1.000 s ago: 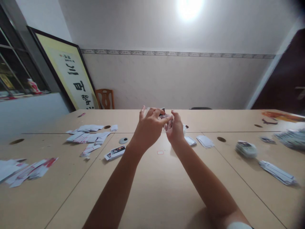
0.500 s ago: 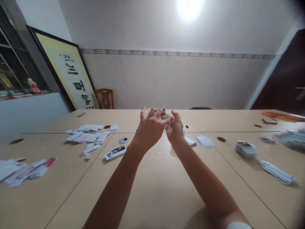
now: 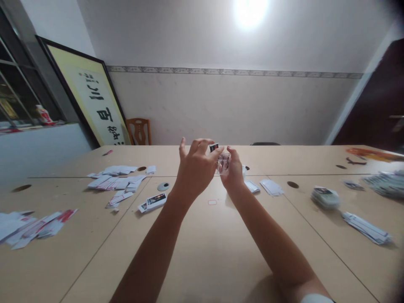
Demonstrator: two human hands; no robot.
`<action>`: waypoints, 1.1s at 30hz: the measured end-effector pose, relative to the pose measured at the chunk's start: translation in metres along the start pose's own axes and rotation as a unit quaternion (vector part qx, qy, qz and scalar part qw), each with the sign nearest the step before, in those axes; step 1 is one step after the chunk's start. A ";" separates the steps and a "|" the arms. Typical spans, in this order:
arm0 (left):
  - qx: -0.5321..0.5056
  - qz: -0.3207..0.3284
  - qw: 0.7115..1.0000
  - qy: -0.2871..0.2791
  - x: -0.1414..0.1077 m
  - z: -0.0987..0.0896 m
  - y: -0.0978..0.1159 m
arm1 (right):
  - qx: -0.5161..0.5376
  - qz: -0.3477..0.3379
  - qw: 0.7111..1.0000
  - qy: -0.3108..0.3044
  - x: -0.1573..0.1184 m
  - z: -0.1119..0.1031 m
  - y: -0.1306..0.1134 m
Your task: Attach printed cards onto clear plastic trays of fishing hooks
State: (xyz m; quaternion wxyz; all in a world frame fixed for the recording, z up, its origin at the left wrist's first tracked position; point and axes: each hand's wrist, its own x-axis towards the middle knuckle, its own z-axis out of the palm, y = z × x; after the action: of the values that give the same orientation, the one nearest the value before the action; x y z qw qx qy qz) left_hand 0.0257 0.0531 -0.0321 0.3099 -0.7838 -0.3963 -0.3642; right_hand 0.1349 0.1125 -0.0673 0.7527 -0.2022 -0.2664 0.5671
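Above the middle of the table, my left hand [image 3: 197, 166] pinches a small white-edged card or flat box with a dark printed panel [image 3: 214, 147] between thumb and fingers; its little finger sticks up. Close beside it, my right hand [image 3: 232, 170] is closed around a clear plastic piece with small divisions [image 3: 223, 162]. The dark printed piece sits just above the far left corner of the clear plastic; whether they touch I cannot tell. Left of my forearms lie white boxes with dark printed panels [image 3: 154, 202].
Flat white cartons [image 3: 116, 182] lie at left, more cartons [image 3: 47, 225] at near left. To the right are white sheets [image 3: 272, 187], a stack of clear plastic pieces [image 3: 325, 198], a strip-like white stack [image 3: 366, 227] and a pile [image 3: 386, 184]. A red-outlined rectangle [image 3: 212, 202] marks the table.
My left hand has shifted slightly left and up, away from my right hand, with the dark printed piece now showing more. The clear plastic in my right hand is more exposed.
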 end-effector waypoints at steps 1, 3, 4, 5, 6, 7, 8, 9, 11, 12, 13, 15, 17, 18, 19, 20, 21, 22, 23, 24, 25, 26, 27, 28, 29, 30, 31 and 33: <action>0.004 0.007 1.000 -0.002 0.000 0.000 0.002 | -0.012 -0.007 1.000 -0.006 0.001 -0.001 0.001; 0.007 0.028 1.000 -0.006 0.000 0.001 0.006 | -0.029 -0.016 0.999 -0.017 0.001 -0.002 0.002; 0.006 0.037 0.999 -0.006 -0.001 0.003 0.008 | -0.033 -0.019 0.999 -0.023 0.001 -0.003 0.002; 0.005 0.042 0.999 -0.003 -0.001 0.004 0.010 | -0.033 -0.022 0.999 -0.027 0.000 -0.003 0.002; 0.004 0.045 0.999 -0.001 -0.001 0.005 0.011 | -0.030 -0.025 0.999 -0.030 0.000 -0.002 0.001; 0.001 0.045 0.999 -0.001 -0.001 0.006 0.011 | -0.024 -0.028 0.999 -0.029 -0.001 -0.002 0.001; -0.002 0.042 0.999 -0.004 -0.001 0.007 0.011 | -0.015 -0.030 0.999 -0.025 -0.002 -0.001 0.001; -0.004 0.038 0.999 -0.008 -0.001 0.007 0.011 | -0.004 -0.031 0.999 -0.018 -0.002 0.000 0.000; -0.005 0.031 0.999 -0.018 -0.001 0.005 0.011 | 0.015 -0.029 0.999 -0.006 -0.003 0.003 -0.001; -0.003 0.029 0.999 -0.023 -0.001 0.005 0.010 | 0.021 -0.027 0.999 -0.003 -0.004 0.003 -0.001; -0.002 0.029 0.999 -0.027 -0.001 0.004 0.010 | 0.024 -0.028 0.999 0.000 -0.004 0.004 -0.002; 0.000 0.029 0.999 -0.034 -0.001 0.003 0.010 | 0.025 -0.033 0.999 0.006 -0.005 0.004 -0.002; -0.001 0.030 0.999 -0.041 -0.001 0.002 0.010 | 0.021 -0.037 0.999 0.010 -0.005 0.004 -0.003; -0.002 0.031 0.999 -0.045 -0.001 0.002 0.010 | 0.019 -0.039 0.999 0.012 -0.005 0.004 -0.003; -0.003 0.033 0.998 -0.048 -0.001 0.002 0.009 | 0.016 -0.040 0.999 0.014 -0.005 0.004 -0.003; -0.005 0.034 0.998 -0.052 -0.001 0.002 0.008 | 0.013 -0.042 0.999 0.016 -0.006 0.004 -0.003; -0.005 0.036 0.998 -0.055 -0.001 0.002 0.008 | 0.012 -0.045 0.999 0.018 -0.006 0.004 -0.003; -0.006 0.038 0.998 -0.057 -0.001 0.002 0.007 | 0.012 -0.048 0.999 0.019 -0.006 0.004 -0.003; -0.006 0.038 0.997 -0.059 -0.001 0.001 0.006 | 0.013 -0.052 0.998 0.020 -0.006 0.004 -0.003; -0.006 0.038 0.997 -0.060 -0.001 0.001 0.005 | 0.015 -0.054 0.998 0.019 -0.006 0.004 -0.003; -0.007 0.038 0.997 -0.062 -0.001 0.001 0.005 | 0.016 -0.055 0.998 0.018 -0.007 0.004 -0.003; -0.008 0.039 0.997 -0.062 -0.001 0.000 0.005 | 0.016 -0.054 0.998 0.016 -0.007 0.004 -0.002; -0.011 0.038 0.997 -0.062 -0.001 0.000 0.005 | 0.015 -0.051 0.998 0.015 -0.007 0.004 -0.002; -0.014 0.036 0.997 -0.061 -0.001 0.000 0.005 | 0.013 -0.049 0.999 0.016 -0.006 0.004 -0.001; -0.016 0.033 0.998 -0.058 -0.001 0.001 0.006 | 0.012 -0.047 0.999 0.017 -0.006 0.003 -0.001; -0.017 0.029 0.998 -0.054 -0.001 0.001 0.006 | 0.012 -0.047 0.999 0.020 -0.006 0.003 -0.001; -0.016 0.025 0.998 -0.050 -0.001 0.001 0.007 | 0.012 -0.048 0.999 0.023 -0.006 0.003 0.000; -0.007 0.021 0.999 -0.046 -0.001 0.002 0.009 | 0.006 -0.053 0.998 0.029 -0.007 0.003 0.000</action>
State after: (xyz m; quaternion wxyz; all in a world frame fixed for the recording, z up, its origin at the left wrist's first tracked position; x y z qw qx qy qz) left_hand 0.0335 0.0502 -0.0360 0.2939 -0.8098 -0.3909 -0.3241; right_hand 0.1319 0.1061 -0.0661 0.7901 -0.1995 -0.2512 0.5223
